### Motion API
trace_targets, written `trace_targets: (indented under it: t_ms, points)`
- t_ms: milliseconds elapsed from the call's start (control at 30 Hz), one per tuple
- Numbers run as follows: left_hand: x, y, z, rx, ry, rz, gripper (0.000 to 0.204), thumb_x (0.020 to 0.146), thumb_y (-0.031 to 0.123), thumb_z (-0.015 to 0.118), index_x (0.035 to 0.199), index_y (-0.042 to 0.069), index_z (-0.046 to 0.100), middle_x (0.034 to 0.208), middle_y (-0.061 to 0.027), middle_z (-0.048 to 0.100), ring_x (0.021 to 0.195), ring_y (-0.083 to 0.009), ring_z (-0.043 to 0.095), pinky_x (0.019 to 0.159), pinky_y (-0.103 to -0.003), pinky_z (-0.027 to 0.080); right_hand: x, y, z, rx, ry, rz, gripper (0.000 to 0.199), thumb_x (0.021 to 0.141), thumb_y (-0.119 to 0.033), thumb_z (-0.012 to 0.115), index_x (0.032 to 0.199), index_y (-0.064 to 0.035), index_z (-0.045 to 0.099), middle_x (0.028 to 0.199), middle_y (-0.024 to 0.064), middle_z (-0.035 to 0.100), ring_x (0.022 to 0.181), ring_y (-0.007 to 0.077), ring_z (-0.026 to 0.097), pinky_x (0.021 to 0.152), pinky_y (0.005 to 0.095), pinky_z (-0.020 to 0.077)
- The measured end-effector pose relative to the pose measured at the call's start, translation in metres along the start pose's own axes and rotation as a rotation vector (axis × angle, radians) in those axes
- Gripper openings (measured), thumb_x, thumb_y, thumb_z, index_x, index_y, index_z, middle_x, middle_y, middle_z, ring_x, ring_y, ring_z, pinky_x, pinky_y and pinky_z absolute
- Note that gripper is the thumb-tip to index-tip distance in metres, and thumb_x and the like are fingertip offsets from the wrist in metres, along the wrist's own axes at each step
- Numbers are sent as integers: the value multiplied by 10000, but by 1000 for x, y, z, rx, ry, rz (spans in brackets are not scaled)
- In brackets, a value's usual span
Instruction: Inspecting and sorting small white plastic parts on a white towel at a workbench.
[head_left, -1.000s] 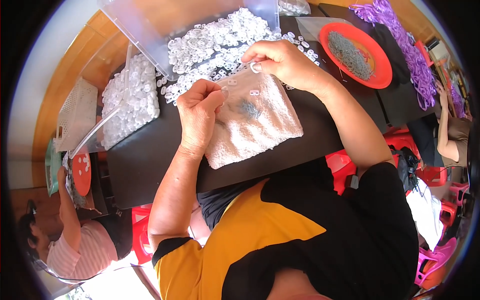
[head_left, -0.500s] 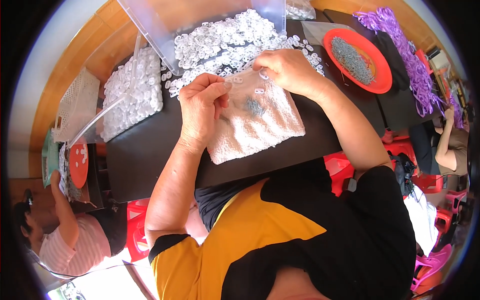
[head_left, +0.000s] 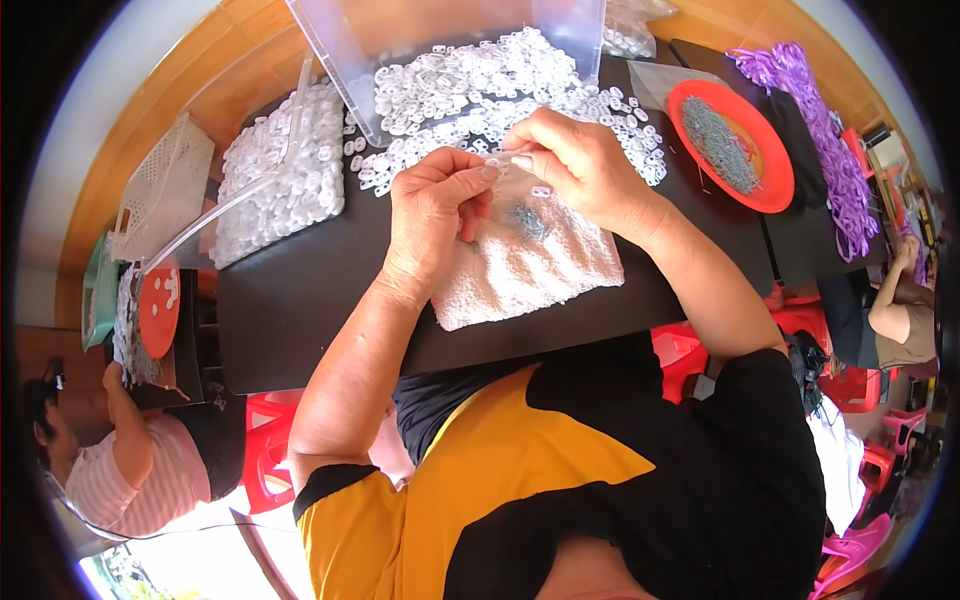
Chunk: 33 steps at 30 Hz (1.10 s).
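Observation:
Above a pale pink towel [head_left: 540, 275], my left hand [head_left: 435, 215] is closed in a pinch between thumb and forefinger. My right hand [head_left: 585, 170] pinches too, its fingertips almost meeting those of the left. Something small and whitish shows between the fingertips, too small to name. On the towel lie a little heap of small grey metal pieces [head_left: 530, 220] and a single white plastic piece with holes [head_left: 541, 191]. Just beyond my hands, a big pile of similar white oval pieces [head_left: 480, 75] spills from a clear plastic bin [head_left: 335, 75] onto the dark table [head_left: 290, 320].
To the left stands a clear bag packed with white pieces [head_left: 285, 170], near a white perforated basket [head_left: 165, 190]. An orange-red plate [head_left: 775, 185] of grey metal pieces sits at right, with purple ribbons [head_left: 820, 150] beyond. A seated person [head_left: 140, 460] works at far left; another person [head_left: 905, 310] is at far right.
My hands have come closer together, fingertips now nearly touching. The white piece seen at my right fingertips is now mostly hidden. The whole view has shifted slightly.

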<state>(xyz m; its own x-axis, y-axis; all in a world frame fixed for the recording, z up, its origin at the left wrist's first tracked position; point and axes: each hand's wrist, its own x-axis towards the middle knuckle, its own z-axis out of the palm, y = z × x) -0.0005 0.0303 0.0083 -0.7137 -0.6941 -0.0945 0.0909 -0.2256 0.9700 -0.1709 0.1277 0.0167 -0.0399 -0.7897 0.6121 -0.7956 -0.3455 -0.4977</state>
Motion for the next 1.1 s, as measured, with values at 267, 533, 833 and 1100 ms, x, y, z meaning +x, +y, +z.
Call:
trace_targets:
  t_ms: [267,533,833,1100]
  points:
    - [-2,1,1,-5,-16,-13,100,874,99,654,859,0,641,659,-31,597,496,-69,465,454,-214,358,0,-10,2,-197,-33,-135,202,743,17,606,926,-62,570,832,87,627,745,283,643,615,386,501]
    - [-1,2,3,-11,-20,-16,99,877,91,655,872,-8,641,666,-30,598,515,-64,473,469,-204,361,-3,-7,5,-289,-50,-140,196,739,-13,614,926,-41,560,840,94,627,748,284,645,607,388,504]
    - [-2,1,1,62,-30,38,116,896,94,659,913,-18,636,707,-56,619,539,-93,523,467,-218,378,-7,-10,10,-290,0,-135,206,743,-13,612,940,-49,570,849,79,633,756,278,650,597,382,506]
    - [-4,1,5,110,6,20,85,899,89,658,886,7,642,693,-4,596,545,-42,473,474,-196,374,-7,-12,10,-316,-10,-111,204,778,58,592,948,-51,562,854,77,637,745,283,653,608,369,514]
